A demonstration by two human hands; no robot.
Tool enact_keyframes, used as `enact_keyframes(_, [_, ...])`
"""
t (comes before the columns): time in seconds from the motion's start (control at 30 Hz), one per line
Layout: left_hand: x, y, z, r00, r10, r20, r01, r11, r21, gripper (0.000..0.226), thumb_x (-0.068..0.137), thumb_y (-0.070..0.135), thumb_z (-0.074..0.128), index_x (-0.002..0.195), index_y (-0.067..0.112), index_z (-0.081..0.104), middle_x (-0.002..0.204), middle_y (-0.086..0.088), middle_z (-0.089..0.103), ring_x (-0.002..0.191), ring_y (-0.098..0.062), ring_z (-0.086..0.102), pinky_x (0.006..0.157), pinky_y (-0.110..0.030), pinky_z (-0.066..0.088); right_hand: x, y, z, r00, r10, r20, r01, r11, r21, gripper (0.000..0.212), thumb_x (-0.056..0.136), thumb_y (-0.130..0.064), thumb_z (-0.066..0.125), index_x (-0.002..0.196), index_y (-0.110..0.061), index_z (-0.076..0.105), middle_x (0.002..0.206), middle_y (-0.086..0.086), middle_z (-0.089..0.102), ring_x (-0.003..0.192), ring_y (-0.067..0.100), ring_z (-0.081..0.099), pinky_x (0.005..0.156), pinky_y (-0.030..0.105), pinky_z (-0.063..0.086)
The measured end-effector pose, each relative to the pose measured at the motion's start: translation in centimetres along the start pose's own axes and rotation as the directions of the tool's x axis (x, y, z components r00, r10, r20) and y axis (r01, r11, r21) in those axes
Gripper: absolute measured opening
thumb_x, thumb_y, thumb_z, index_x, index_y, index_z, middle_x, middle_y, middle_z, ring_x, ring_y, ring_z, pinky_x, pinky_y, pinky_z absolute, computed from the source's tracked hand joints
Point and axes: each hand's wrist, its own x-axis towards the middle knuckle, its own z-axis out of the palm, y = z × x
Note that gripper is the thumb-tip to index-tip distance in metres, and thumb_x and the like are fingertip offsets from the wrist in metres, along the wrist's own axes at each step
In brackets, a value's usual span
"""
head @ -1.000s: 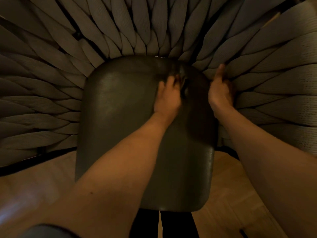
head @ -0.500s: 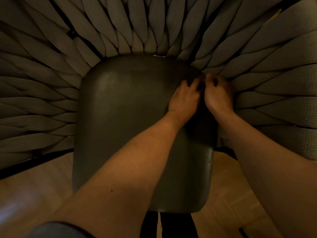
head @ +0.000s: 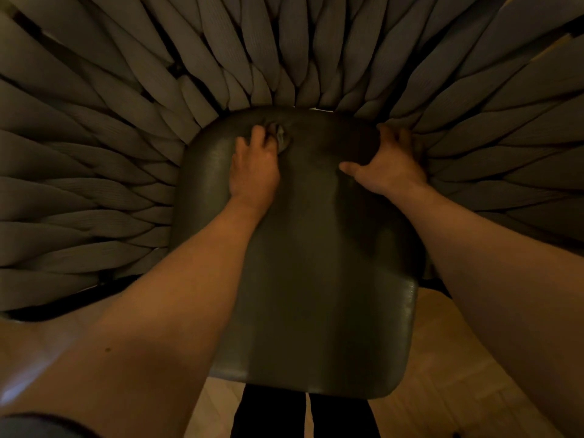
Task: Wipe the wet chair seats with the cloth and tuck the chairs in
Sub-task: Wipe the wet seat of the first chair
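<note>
- nothing readable anywhere here, no text, labels, brand marks or numbers
- there's a tiny pale tab [head: 319,108] at the back edge of the chair seat [head: 316,279], up past the fingers, but it's way too small and dim to make anything out

Item count, as seen from above: one chair seat [head: 316,279], dark and smooth; one cloth [head: 282,138], bunched, at the rear of that seat; two hands, one left hand [head: 254,169] and one right hand [head: 390,165]; two bare forearms; two dark trouser legs below the seat's front edge; woven straps of the chair back too many to count
</note>
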Motion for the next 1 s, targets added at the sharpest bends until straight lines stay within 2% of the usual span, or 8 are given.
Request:
enact_keyframes(0.13, [-0.4, -4.4, -0.4, 0.997, -0.074, -0.031, 0.074, 0.997, 0.027, 0.036, 0.093, 0.004, 0.037, 0.123, 0.003, 0.057, 0.128, -0.018, 0.044, 0.099, -0.04, 0.044, 0.081, -0.047, 0.042, 0.1, -0.5, 0.3, 0.999, 0.039, 0.009, -0.039, 0.997, -0.071, 0.108, 0.08, -0.061, 0.077, 0.162, -0.031, 0.013, 0.169, 0.005, 0.003, 0.155, 0.038, 0.001, 0.121, 0.061, 0.022])
enact_keyframes(0.33, [-0.8, -9.6, -0.9, 0.976, -0.2, -0.08, 0.202, 0.979, 0.02, 0.041, 0.084, -0.004, 0.041, 0.122, -0.003, 0.057, 0.13, -0.023, 0.044, 0.103, -0.045, 0.045, 0.09, -0.048, 0.043, 0.3, -0.5, 0.7, 0.998, 0.054, -0.027, -0.057, 0.995, -0.088, 0.109, 0.077, -0.06, 0.08, 0.161, -0.031, 0.015, 0.168, 0.007, 0.003, 0.154, 0.039, 0.004, 0.121, 0.064, 0.02])
enact_keyframes(0.57, [0.0, -8.8, -0.8, 0.968, -0.23, -0.097, 0.222, 0.971, -0.084, 0.046, 0.081, -0.004, 0.04, 0.124, -0.005, 0.055, 0.128, -0.026, 0.045, 0.104, -0.045, 0.047, 0.093, -0.045, 0.041, 0.4, 0.1, 1.0, 0.998, 0.013, -0.064, -0.017, 0.998, -0.057, 0.108, 0.076, -0.061, 0.08, 0.159, -0.029, 0.021, 0.167, 0.009, 0.008, 0.153, 0.041, 0.007, 0.12, 0.066, 0.018])
enact_keyframes(0.67, [0.8, -8.2, -0.7, 0.98, -0.164, -0.114, 0.149, 0.981, -0.128, 0.04, 0.083, -0.001, 0.037, 0.117, -0.012, 0.055, 0.118, -0.029, 0.049, 0.1, -0.045, 0.048, 0.088, -0.046, 0.042, 0.3, 0.4, 0.8, 0.998, -0.001, -0.06, 0.002, 1.0, 0.004, 0.1, 0.08, -0.068, 0.072, 0.159, -0.029, 0.024, 0.168, 0.006, 0.01, 0.154, 0.039, 0.006, 0.121, 0.064, 0.017])
enact_keyframes(0.8, [1.4, -7.8, -0.6, 0.988, -0.084, -0.13, 0.064, 0.987, -0.147, 0.04, 0.086, 0.01, 0.032, 0.11, -0.012, 0.056, 0.114, -0.026, 0.05, 0.098, -0.043, 0.049, 0.081, -0.042, 0.04, 0.2, 0.6, 0.5, 0.994, -0.024, -0.111, 0.037, 0.992, 0.118, 0.077, 0.096, -0.071, 0.043, 0.156, -0.023, 0.035, 0.165, 0.007, 0.021, 0.153, 0.037, 0.013, 0.123, 0.055, 0.019])
enact_keyframes(0.9, [2.7, -5.9, -0.6, 0.994, -0.011, -0.109, -0.007, 0.987, -0.16, 0.049, 0.088, 0.018, 0.028, 0.122, -0.005, 0.054, 0.12, -0.024, 0.049, 0.101, -0.043, 0.049, 0.084, -0.042, 0.041, 0.3, 1.2, 0.6, 0.986, -0.048, -0.158, 0.074, 0.984, 0.164, 0.07, 0.102, -0.066, 0.034, 0.152, -0.017, 0.043, 0.159, 0.012, 0.034, 0.149, 0.037, 0.024, 0.119, 0.046, 0.023])
enact_keyframes(1.0, [4.7, -2.4, -0.5, 0.995, 0.088, -0.054, -0.095, 0.986, -0.14, 0.051, 0.088, 0.009, 0.034, 0.136, 0.0, 0.048, 0.131, -0.023, 0.047, 0.109, -0.046, 0.048, 0.092, -0.046, 0.043, 0.4, 2.0, 0.8, 0.979, -0.056, -0.196, 0.096, 0.975, 0.201, 0.067, 0.104, -0.062, 0.03, 0.147, -0.014, 0.049, 0.151, 0.016, 0.044, 0.143, 0.036, 0.035, 0.118, 0.043, 0.027])
